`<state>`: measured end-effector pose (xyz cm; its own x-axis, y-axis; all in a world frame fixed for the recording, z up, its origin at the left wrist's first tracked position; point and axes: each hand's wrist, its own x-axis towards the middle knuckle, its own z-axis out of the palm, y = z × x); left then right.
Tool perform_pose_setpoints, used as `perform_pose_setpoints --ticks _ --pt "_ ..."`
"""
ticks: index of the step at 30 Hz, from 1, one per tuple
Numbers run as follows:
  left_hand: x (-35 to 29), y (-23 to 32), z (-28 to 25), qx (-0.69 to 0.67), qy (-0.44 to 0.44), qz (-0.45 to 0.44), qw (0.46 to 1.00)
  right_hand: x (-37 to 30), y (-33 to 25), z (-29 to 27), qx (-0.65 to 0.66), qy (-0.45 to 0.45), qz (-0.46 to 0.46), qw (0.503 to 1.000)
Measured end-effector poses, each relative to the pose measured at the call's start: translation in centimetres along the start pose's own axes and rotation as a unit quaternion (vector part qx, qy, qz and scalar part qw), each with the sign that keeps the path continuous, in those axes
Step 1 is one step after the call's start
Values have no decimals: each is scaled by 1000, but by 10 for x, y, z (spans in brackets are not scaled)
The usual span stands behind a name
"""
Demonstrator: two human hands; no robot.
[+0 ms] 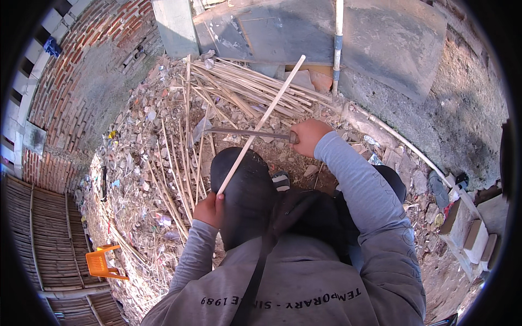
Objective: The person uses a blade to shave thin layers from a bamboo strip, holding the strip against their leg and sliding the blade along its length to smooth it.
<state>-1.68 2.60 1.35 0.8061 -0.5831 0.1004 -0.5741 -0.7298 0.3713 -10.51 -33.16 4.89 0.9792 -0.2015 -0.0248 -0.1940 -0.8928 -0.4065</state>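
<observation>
My left hand [209, 211] is closed round the lower end of a long pale bamboo strip [280, 93]. The strip slants up and to the right, passing over my dark-clad left knee [239, 174]. In my right hand [311, 137] is the handle of a long-bladed knife [231, 131]. Its narrow blade points left and crosses the strip around mid-length; whether the edge touches it I cannot tell. Just beyond lies a pile of similar strips [244, 89] on the ground. More loose strips [176, 168] are spread left of my knee.
Rubble and litter [130, 157] cover the ground. Large grey panels [266, 32] lean at the back beside a thin upright pole [338, 43]. A brick wall [81, 70] stands left, an orange plastic chair [100, 263] lower left. Pale blocks [470, 236] sit at the right.
</observation>
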Motion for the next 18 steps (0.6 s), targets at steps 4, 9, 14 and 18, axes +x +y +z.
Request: perform_pose_setpoints --ticks 4,9,14,18 --pt "-1 2 -3 20 -30 -21 999 0 -4 10 -23 -13 -25 999" --pt "-1 1 1 -1 -14 -7 1000 6 16 11 -9 32 13 999" --pt "0 -3 0 9 -32 -10 999 3 -11 10 -12 -32 -8 999" --pt "-4 -1 1 -3 -15 0 1000 9 3 9 -14 -20 10 1000"
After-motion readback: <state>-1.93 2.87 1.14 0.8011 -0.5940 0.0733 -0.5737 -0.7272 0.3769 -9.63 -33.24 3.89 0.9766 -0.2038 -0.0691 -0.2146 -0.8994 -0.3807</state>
